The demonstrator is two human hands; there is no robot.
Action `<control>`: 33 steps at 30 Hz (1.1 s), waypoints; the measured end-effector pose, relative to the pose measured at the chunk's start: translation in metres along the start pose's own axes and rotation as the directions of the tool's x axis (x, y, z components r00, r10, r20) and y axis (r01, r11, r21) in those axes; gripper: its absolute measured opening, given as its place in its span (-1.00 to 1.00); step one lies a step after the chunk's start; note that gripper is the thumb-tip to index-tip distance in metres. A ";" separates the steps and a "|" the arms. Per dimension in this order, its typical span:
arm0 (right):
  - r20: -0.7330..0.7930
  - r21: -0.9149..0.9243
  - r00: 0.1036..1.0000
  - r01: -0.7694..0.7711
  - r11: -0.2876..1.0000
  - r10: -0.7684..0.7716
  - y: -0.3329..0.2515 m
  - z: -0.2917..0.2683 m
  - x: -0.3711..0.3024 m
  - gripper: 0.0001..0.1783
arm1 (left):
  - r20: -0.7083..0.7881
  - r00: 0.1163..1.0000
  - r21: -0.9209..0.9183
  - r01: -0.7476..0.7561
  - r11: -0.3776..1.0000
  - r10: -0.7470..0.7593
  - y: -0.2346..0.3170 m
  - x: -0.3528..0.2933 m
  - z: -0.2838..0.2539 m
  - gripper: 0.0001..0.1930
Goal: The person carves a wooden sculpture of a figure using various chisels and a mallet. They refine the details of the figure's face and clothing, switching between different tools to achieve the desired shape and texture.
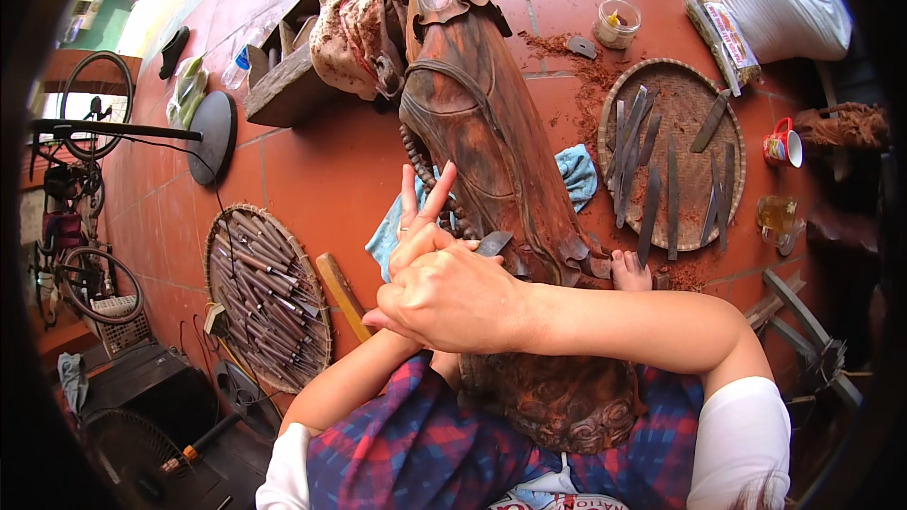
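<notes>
My left hand (425,217) stretches two fingers upward and apart in a V; its other fingers are mostly covered. Closed over it, my right hand (449,293) wraps around the lower part of the left hand, the forearms crossing. A grey blade-like piece (494,244) shows beside the fingers; whether a hand holds it, I cannot tell. Beneath my hands lies a large carved wooden statue (482,132), robed and strung with carved beads (416,149), its base (557,401) in my lap. Light blue cloths (576,177) are tucked along both sides of it.
At the left, a round basket (326,345) holds many wood-handled chisels, with a wooden mallet-like bar (342,295) beside it. A woven tray (614,85) of flat files lies right. A wooden block (283,90) and a cloth bundle (350,38) support the statue's far end. A red mug (777,144) stands right.
</notes>
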State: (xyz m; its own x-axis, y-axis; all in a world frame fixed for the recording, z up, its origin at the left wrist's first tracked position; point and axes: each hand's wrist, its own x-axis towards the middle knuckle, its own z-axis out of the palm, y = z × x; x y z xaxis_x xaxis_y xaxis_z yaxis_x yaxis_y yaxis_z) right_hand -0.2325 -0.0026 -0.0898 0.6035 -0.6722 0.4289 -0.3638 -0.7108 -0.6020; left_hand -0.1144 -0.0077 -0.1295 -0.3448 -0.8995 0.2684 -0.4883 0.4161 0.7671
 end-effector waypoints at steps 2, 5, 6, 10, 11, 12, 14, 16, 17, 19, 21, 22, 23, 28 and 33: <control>-0.030 0.032 1.000 -0.005 0.999 0.006 0.002 -0.014 0.011 -0.60 | 0.006 0.986 -0.177 0.168 0.970 -0.169 0.019 0.015 -0.004 -0.39; 0.014 0.048 1.000 0.015 0.999 -0.015 0.006 0.004 0.007 -0.60 | -0.092 0.931 -0.804 0.139 0.578 -0.353 -0.002 -0.008 0.030 -0.25; 0.113 0.032 0.994 -0.003 0.999 -0.001 0.007 0.005 -0.002 -0.59 | -0.097 0.982 -0.448 0.105 0.888 -0.165 0.000 -0.007 0.024 -0.56; -0.034 0.048 0.998 0.056 0.997 -0.054 -0.001 -0.007 -0.001 -0.53 | -0.043 0.999 -0.038 0.028 0.999 -0.029 0.017 0.001 0.002 -0.71; -0.036 0.037 0.997 0.073 0.997 -0.071 0.004 -0.006 0.004 -0.53 | -0.050 0.999 -0.007 0.023 1.000 -0.023 0.017 -0.003 0.001 -0.70; -0.036 0.017 0.996 0.083 0.996 -0.082 0.009 -0.007 0.008 -0.53 | -0.054 0.998 0.015 0.013 1.000 -0.012 0.016 -0.005 0.001 -0.69; 0.006 0.031 0.994 0.111 0.993 -0.111 0.011 -0.005 0.002 -0.55 | -0.062 0.998 0.059 -0.009 0.998 0.012 0.012 -0.010 0.004 -0.64; 0.038 0.008 0.989 0.145 0.989 -0.145 0.003 -0.006 -0.004 -0.56 | -0.084 0.996 0.026 -0.005 1.000 0.007 0.007 -0.008 0.007 -0.62; 0.033 -0.052 0.988 0.151 0.987 -0.149 0.002 -0.007 -0.005 -0.57 | -0.093 0.996 -0.030 0.012 0.999 -0.014 0.007 -0.005 0.008 -0.62; 0.036 0.041 0.993 0.115 0.993 -0.116 0.003 -0.016 0.000 -0.57 | -0.085 0.987 -0.226 0.111 0.968 -0.133 0.021 0.009 0.007 -0.69; -0.025 0.044 0.989 0.148 0.988 -0.147 0.012 -0.015 0.006 -0.58 | -0.068 0.979 -0.293 0.164 0.942 -0.191 0.026 0.013 0.004 -0.71; 0.005 0.013 0.989 0.149 0.989 -0.149 0.015 -0.011 0.005 -0.58 | -0.077 0.985 -0.217 0.137 0.966 -0.156 0.022 0.008 0.004 -0.71; 0.060 0.045 0.991 0.115 0.992 -0.117 0.011 -0.008 0.001 -0.57 | -0.083 0.989 -0.140 0.108 0.984 -0.120 0.017 0.003 0.005 -0.71; 0.063 0.060 0.995 0.080 0.995 -0.083 0.001 -0.017 0.001 -0.53 | -0.017 1.000 0.010 0.021 1.000 -0.021 0.012 0.000 0.000 -0.69; 0.050 0.010 0.993 0.110 0.994 -0.110 0.006 -0.002 -0.002 -0.54 | -0.099 0.995 -0.040 -0.016 0.999 0.012 0.007 -0.011 0.013 -0.78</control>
State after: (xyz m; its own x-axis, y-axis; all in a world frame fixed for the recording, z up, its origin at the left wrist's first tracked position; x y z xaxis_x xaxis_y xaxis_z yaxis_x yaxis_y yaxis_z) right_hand -0.2370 -0.0057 -0.0926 0.6745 -0.5788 0.4583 -0.2886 -0.7781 -0.5579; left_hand -0.1240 0.0070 -0.1347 -0.2692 -0.9032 0.3344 -0.4503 0.4249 0.7852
